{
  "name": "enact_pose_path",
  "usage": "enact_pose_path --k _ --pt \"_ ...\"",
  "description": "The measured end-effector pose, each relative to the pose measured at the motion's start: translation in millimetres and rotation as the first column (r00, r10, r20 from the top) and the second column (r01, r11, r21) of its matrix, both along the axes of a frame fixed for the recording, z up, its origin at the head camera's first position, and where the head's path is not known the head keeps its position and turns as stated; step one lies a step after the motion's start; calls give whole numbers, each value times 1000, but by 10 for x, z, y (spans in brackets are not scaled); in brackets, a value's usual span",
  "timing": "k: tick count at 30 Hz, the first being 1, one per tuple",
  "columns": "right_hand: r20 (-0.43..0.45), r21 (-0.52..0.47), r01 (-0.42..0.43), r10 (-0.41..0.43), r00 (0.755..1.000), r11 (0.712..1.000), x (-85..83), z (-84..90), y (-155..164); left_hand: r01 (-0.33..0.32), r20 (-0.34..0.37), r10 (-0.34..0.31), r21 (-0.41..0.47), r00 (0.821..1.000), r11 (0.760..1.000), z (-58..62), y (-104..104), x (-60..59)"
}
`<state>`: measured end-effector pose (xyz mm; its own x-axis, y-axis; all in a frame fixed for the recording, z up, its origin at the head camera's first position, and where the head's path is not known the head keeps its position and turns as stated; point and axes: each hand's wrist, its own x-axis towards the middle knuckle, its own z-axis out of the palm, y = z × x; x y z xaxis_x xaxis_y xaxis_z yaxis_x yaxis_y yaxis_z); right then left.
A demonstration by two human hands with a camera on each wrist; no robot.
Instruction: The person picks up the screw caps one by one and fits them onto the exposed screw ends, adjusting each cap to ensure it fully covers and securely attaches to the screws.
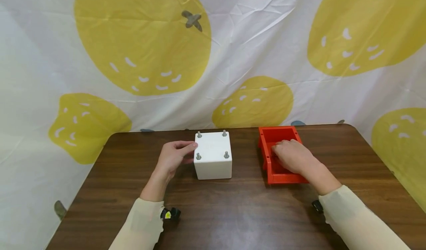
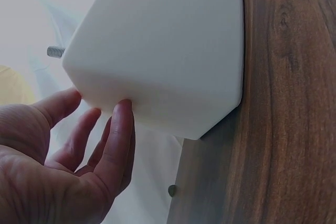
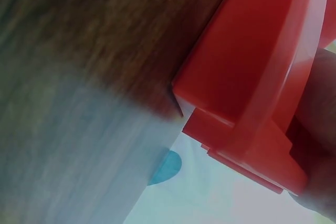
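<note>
Touching white box [image 1: 213, 161], just right of loosely spread left fingers [image 2: 118, 135]; inside red bin [image 1: 286, 179], right fingers [image 1: 280, 148], cannot tell if holding.

On the table [image 1: 239, 213], a block [image 1: 213, 169] bearing 4 studs [image 1: 226, 155] sits left of a bin [image 1: 283, 178].

Head view faces forward, down over the bench [image 1: 239, 209]; tilted wrist close-ups share its box [image 2: 157, 45] (left) and bin [image 3: 236, 51] (right).

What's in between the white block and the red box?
Just bare brown tabletop. The head view shows nothing standing between the white block and the red box.
</note>
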<state>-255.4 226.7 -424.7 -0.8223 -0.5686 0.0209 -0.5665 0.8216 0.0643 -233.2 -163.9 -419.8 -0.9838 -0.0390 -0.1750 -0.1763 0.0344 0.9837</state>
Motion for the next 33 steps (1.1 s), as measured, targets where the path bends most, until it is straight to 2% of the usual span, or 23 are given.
enact_pose_path --k 15,26,33 --pt "-52 -23 2 -3 999 1000 26 -24 -7 -9 27 7 59 1000 998 -49 -23 -17" --pt "-50 -80 -1 -3 999 997 54 16 20 -8 27 6 86 1000 996 -47 -23 -18" --pt "-33 -153 -22 18 999 988 29 20 73 -6 29 4 92 1000 996 -45 -18 -24"
